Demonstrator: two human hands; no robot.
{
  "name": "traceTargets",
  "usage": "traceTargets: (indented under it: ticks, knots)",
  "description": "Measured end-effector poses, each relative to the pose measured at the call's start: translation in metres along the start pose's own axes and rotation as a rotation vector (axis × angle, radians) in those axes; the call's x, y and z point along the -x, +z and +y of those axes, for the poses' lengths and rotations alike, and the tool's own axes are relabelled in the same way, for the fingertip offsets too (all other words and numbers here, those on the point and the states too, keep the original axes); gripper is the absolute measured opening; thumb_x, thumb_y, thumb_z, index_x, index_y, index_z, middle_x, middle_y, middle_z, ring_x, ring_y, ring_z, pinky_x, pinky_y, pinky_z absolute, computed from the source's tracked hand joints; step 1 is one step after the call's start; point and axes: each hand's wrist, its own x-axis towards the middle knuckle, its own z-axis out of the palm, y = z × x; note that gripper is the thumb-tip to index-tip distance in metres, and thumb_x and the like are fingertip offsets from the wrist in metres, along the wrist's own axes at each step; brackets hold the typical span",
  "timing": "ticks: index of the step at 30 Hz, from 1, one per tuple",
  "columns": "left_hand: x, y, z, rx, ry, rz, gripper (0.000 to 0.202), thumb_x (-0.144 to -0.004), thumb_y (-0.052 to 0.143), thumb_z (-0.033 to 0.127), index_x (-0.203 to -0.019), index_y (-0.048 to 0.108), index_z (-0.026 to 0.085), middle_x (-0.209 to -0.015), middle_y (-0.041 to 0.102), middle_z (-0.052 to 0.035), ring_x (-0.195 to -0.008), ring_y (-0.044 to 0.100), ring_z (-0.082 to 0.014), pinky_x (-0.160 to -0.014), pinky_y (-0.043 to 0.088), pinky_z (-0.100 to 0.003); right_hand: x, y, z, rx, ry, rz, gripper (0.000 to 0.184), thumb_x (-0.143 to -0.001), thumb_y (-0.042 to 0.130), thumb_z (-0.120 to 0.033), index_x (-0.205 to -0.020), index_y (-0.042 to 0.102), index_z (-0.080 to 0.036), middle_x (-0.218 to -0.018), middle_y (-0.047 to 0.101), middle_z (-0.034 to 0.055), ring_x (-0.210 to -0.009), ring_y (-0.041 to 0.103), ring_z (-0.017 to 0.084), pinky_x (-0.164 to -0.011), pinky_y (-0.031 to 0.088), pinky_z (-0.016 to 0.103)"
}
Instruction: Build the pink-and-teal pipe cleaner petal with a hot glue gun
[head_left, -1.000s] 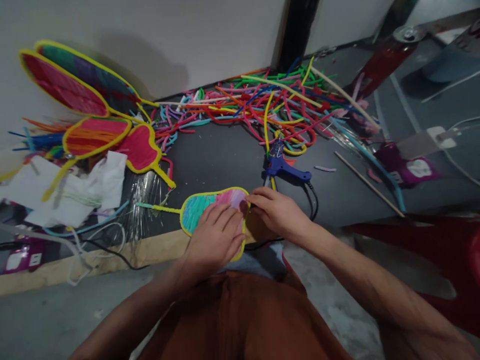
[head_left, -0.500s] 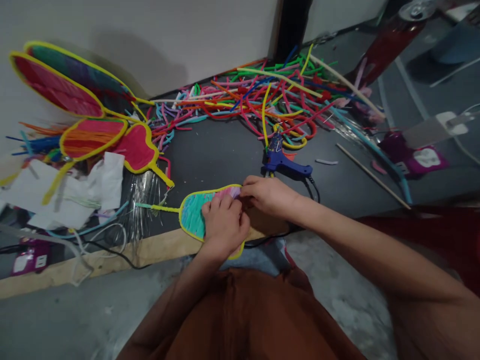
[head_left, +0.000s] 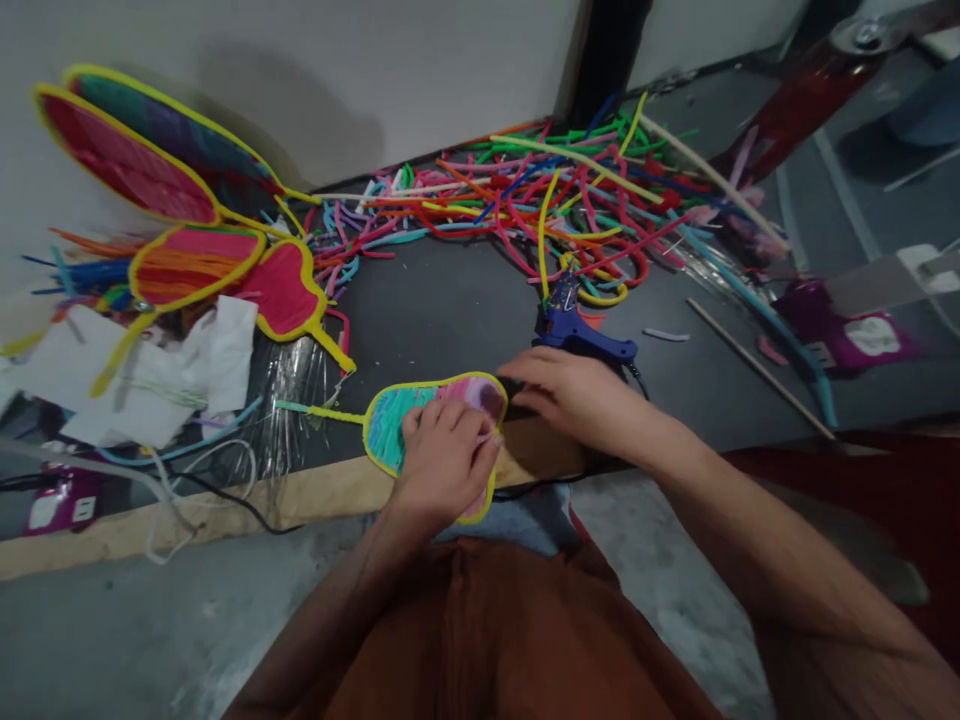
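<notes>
My left hand (head_left: 446,450) presses on a wing-shaped piece (head_left: 390,425), coloured turquoise, pink and purple, with a yellow pipe-cleaner rim. Its fingers are bent over the surface, and the palm hides the middle of the piece. A yellow stem (head_left: 334,414) with a pale green tip sticks out from its left end; the lower right lobe hangs past the table edge. Just off the right end, my right hand (head_left: 574,395) hovers with fingers a little apart and nothing visible in them. A blue glue gun (head_left: 581,332) lies close behind that hand.
Loose pipe cleaners (head_left: 510,200) are heaped along the wall. Finished yellow-rimmed wings (head_left: 135,165) lean at the left, above white paper scraps (head_left: 180,360) and clear strips (head_left: 289,395). A thin stick (head_left: 757,368) and a red can (head_left: 817,100) are at the right.
My right hand has drawn back to the right from the wing's rim, and its fingers have parted. My left hand still presses on the wing. The view has shifted slightly.
</notes>
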Motion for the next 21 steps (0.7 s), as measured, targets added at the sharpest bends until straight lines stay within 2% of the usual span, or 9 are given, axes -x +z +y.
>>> traceTargets:
  ticks: [2,4,7,9,11,14,18,20,21]
  knots:
    - [0.007,-0.006,-0.015,0.048,0.039,0.061,0.023,-0.09,0.044,0.035,-0.093,0.061,0.019,-0.095,0.063,-0.007,-0.095,0.054,-0.0249,-0.086,0.039,-0.045,0.018,-0.011,0.01,-0.012,0.06,0.249,0.023,-0.088,0.051,-0.018,-0.107,0.065,-0.017,-0.103,0.068,0.0072,-0.094,0.063,0.017,-0.081,0.046,0.027]
    - [0.015,-0.009,-0.03,0.017,0.03,0.175,0.024,-0.09,0.045,0.033,-0.096,0.06,0.016,-0.098,0.063,-0.0099,-0.099,0.053,-0.0258,-0.089,0.04,-0.044,0.035,-0.02,0.02,0.052,0.143,0.404,0.019,-0.09,0.049,-0.024,-0.098,0.065,-0.018,-0.094,0.069,0.0069,-0.086,0.063,0.018,-0.076,0.046,0.028]
    - [0.026,-0.007,-0.049,-0.038,0.041,0.259,0.03,-0.09,0.044,0.034,-0.105,0.059,0.013,-0.113,0.059,-0.0157,-0.111,0.051,-0.0283,-0.097,0.039,-0.046,0.057,-0.025,0.027,0.178,0.324,0.526,0.021,-0.09,0.048,-0.032,-0.076,0.06,-0.021,-0.069,0.061,0.0021,-0.067,0.057,0.016,-0.062,0.041,0.027]
    - [0.031,-0.002,-0.058,-0.076,0.062,0.254,0.039,-0.09,0.044,0.038,-0.117,0.054,0.011,-0.127,0.053,-0.0193,-0.123,0.045,-0.0319,-0.104,0.033,-0.051,0.066,-0.024,0.028,0.211,0.435,0.589,0.031,-0.09,0.047,-0.036,-0.061,0.048,-0.022,-0.055,0.046,-0.0024,-0.054,0.047,0.014,-0.054,0.034,0.026]
    - [0.037,0.002,-0.066,-0.117,0.055,0.236,0.05,-0.091,0.043,0.04,-0.13,0.046,0.01,-0.138,0.046,-0.0219,-0.133,0.036,-0.0352,-0.108,0.026,-0.057,0.072,-0.021,0.026,0.215,0.494,0.647,0.038,-0.088,0.047,-0.036,-0.054,0.035,-0.024,-0.049,0.033,-0.005,-0.048,0.037,0.012,-0.05,0.03,0.027]
    - [0.045,0.007,-0.078,-0.151,-0.014,0.219,0.059,-0.091,0.04,0.044,-0.14,0.035,0.011,-0.143,0.04,-0.0234,-0.136,0.033,-0.0369,-0.108,0.023,-0.059,0.076,-0.017,0.023,0.23,0.51,0.695,0.038,-0.084,0.049,-0.031,-0.051,0.031,-0.024,-0.047,0.027,-0.0064,-0.044,0.032,0.011,-0.048,0.028,0.027]
    - [0.057,0.011,-0.083,-0.17,-0.048,0.227,0.068,-0.089,0.042,0.052,-0.141,0.035,0.008,-0.142,0.042,-0.0257,-0.135,0.035,-0.0388,-0.107,0.023,-0.059,0.071,-0.007,0.016,0.189,0.454,0.662,0.028,-0.079,0.053,-0.024,-0.055,0.039,-0.024,-0.052,0.042,-0.0051,-0.048,0.043,0.012,-0.052,0.038,0.025]
    - [0.058,0.013,-0.076,-0.17,-0.002,0.231,0.069,-0.088,0.043,0.055,-0.139,0.038,0.008,-0.142,0.043,-0.0249,-0.135,0.035,-0.0379,-0.108,0.022,-0.058,0.063,0.003,0.009,0.122,0.366,0.592,0.006,-0.08,0.054,-0.022,-0.073,0.054,-0.023,-0.071,0.059,0.0004,-0.063,0.056,0.015,-0.06,0.046,0.028]
    - [0.057,0.014,-0.07,-0.163,0.026,0.225,0.069,-0.088,0.043,0.055,-0.139,0.04,0.009,-0.142,0.043,-0.0235,-0.135,0.035,-0.0365,-0.109,0.021,-0.057,0.057,0.009,0.004,0.089,0.297,0.54,0.01,-0.081,0.053,-0.021,-0.089,0.059,-0.021,-0.087,0.064,0.005,-0.075,0.061,0.017,-0.065,0.05,0.03]
